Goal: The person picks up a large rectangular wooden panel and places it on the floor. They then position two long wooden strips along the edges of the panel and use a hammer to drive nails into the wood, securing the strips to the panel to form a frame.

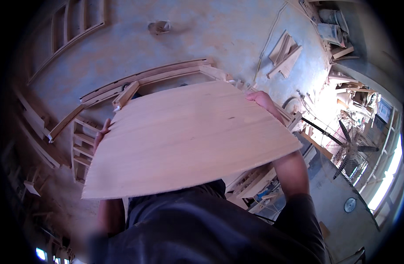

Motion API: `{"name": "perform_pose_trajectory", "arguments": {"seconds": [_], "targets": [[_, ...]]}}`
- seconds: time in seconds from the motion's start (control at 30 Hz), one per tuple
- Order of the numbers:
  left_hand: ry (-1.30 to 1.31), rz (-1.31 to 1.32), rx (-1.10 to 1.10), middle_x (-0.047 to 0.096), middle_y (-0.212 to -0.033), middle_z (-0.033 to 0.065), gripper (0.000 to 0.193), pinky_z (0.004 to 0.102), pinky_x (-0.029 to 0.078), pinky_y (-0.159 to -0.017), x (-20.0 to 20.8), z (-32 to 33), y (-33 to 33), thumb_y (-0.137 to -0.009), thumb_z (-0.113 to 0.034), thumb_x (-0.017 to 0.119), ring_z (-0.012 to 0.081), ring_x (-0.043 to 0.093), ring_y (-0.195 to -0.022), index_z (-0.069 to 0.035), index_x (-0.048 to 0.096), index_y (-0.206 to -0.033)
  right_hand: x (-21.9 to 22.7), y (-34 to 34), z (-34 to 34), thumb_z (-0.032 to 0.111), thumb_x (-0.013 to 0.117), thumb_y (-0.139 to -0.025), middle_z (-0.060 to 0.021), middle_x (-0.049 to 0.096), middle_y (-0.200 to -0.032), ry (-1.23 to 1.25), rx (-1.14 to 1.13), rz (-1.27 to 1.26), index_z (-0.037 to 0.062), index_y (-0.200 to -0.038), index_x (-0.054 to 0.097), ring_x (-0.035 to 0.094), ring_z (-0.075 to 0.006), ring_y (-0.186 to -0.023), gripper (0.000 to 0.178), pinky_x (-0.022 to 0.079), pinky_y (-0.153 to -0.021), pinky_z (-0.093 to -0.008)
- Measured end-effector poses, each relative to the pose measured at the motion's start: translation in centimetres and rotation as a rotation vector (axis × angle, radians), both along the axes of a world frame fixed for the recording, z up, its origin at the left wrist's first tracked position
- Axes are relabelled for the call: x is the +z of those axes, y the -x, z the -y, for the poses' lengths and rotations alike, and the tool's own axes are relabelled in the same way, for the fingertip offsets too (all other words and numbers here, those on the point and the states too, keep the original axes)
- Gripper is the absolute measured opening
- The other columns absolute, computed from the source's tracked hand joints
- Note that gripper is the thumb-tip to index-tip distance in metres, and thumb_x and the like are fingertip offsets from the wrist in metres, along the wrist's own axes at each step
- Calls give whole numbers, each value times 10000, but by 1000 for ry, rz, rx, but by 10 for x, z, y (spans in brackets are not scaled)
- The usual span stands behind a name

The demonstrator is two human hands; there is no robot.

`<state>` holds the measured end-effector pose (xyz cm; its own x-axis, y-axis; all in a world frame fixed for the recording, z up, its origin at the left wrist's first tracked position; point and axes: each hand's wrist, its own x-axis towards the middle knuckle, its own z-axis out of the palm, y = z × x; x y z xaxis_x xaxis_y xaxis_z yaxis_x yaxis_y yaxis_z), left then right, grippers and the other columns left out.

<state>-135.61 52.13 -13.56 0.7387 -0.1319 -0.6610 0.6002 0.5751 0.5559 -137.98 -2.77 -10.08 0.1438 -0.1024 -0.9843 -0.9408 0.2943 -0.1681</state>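
- In the head view, my hands are well apart, clamped on opposite edges of one wide wooden board (193, 136).
- My left hand (101, 135) grips the left edge; its fingers show past the rim, and the rest is hidden behind the wood.
- My right hand (262, 101) grips the right edge near the far corner, and my forearm runs down beside that edge.
- The board is in front of my body, above my dark shirt (175, 224), its broad pale face toward me, with a small dark mark right of the middle.
- Beyond its far edge I see long wooden strips (145, 79), partly covered by it.
- A wooden frame (81, 149) with crosspieces is just left of my left hand.
- To my right is a fan (352, 148) with dark blades, well apart from my right hand.
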Motion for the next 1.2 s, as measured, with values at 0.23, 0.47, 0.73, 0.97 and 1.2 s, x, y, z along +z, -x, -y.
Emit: {"name": "perform_pose_trajectory", "arguments": {"seconds": [0.23, 0.47, 0.73, 0.97, 1.2], "targets": [[85, 128, -141, 509, -1493, 218, 523, 469, 310, -1205, -58, -73, -4, -1047, -398, 484, 333, 452, -1416, -30, 556, -1413, -158, 24, 49, 142, 587, -892, -114, 726, -1033, 63, 79, 31, -31, -1126, 714, 676, -201, -922, 317, 511, -835, -318], [-512, 449, -827, 468, -1534, 217, 766, 490, 228, -1234, 128, -14, -100, -909, -556, 637, 371, 396, -1457, -14, 530, -1439, -111, 16, 33, 151, 637, -871, -90, 734, -960, -158, -237, 154, -23, -1048, 739, 678, -183, -845, 268, 517, -772, -323], [-1195, 738, -1648, 577, -1386, 221, 451, 454, 424, -1113, 75, 117, -77, -883, -144, 641, 384, 510, -1334, -38, 588, -1319, 14, 13, 12, 144, 641, -916, -173, 687, -1172, 1086, 204, 662, -50, -1359, 544, 671, -214, -1044, 493, 528, -923, -343], [-1206, 823, -1693, 678, -1134, 180, 343, 435, 548, -896, 44, 112, -73, -791, -26, 597, 364, 669, -1032, -11, 635, -1131, 14, -13, -111, 98, 654, -783, -156, 703, -1037, 869, 1426, 848, 33, -1083, 686, 678, -326, -1026, 309, 534, -932, -443], [-1174, 796, -1710, 682, -1100, 182, 305, 468, 534, -879, -19, 114, -72, -775, -21, 588, 383, 665, -1010, -22, 630, -1077, -67, -13, -103, 55, 613, -749, -104, 689, -829, 973, 1337, 1025, 62, -794, 655, 694, -297, -839, 62, 567, -757, -422]]}}
